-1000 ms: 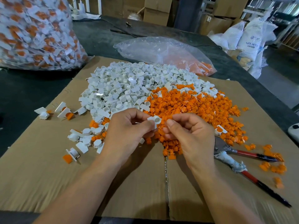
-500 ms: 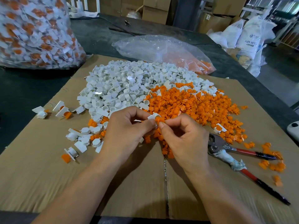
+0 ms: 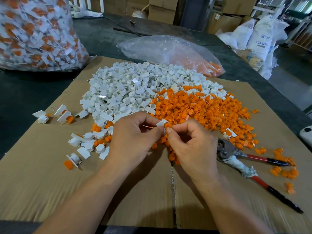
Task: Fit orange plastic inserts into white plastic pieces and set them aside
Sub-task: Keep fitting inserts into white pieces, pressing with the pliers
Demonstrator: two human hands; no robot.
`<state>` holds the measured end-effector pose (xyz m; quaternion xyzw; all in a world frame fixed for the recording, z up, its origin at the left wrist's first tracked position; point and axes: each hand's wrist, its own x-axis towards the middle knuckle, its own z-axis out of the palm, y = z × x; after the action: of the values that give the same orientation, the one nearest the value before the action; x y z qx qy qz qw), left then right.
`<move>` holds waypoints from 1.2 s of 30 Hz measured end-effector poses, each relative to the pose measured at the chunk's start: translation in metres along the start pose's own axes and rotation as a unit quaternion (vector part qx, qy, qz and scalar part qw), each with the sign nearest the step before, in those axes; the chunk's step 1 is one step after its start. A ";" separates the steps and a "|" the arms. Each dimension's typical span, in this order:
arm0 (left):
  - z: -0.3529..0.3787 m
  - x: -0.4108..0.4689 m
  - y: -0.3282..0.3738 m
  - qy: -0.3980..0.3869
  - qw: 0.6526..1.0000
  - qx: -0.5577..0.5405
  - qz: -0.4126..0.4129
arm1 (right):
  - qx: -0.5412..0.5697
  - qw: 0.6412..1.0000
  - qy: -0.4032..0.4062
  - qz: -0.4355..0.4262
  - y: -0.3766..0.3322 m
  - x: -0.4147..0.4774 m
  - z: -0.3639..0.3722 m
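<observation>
The fingers (image 3: 152,132) of the left hand (image 3: 133,141) pinch a white plastic piece (image 3: 160,123). The right hand (image 3: 194,146) pinches an orange insert (image 3: 168,125), which touches the piece, just above the near edge of the orange pile (image 3: 202,108). Some assembled pieces (image 3: 65,115) lie on the cardboard (image 3: 42,183) at the left, and pliers (image 3: 236,154) lie at the right.

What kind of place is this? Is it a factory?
Probably a small factory or workshop: there's a big bag of finished pieces, stacked cardboard boxes and white resin sacks.
</observation>
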<state>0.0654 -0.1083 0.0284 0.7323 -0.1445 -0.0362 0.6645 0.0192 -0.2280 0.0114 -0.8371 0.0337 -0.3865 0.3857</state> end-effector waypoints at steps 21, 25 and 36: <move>-0.004 0.001 0.006 -0.030 0.992 -0.119 -0.041 | 0.100 0.992 -0.066 -0.035 0.004 0.002 -0.006; -0.006 0.004 0.006 -0.040 0.979 -0.174 -0.103 | 0.134 0.986 -0.099 -0.017 0.004 0.005 -0.009; -0.007 0.005 0.008 -0.077 0.965 -0.199 -0.151 | 0.119 0.980 -0.153 -0.047 0.008 0.009 -0.011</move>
<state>0.0705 -0.1035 0.0376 0.5940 -0.0726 -0.2203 0.7703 0.0198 -0.2433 0.0158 -0.8353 -0.1112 -0.2729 0.4641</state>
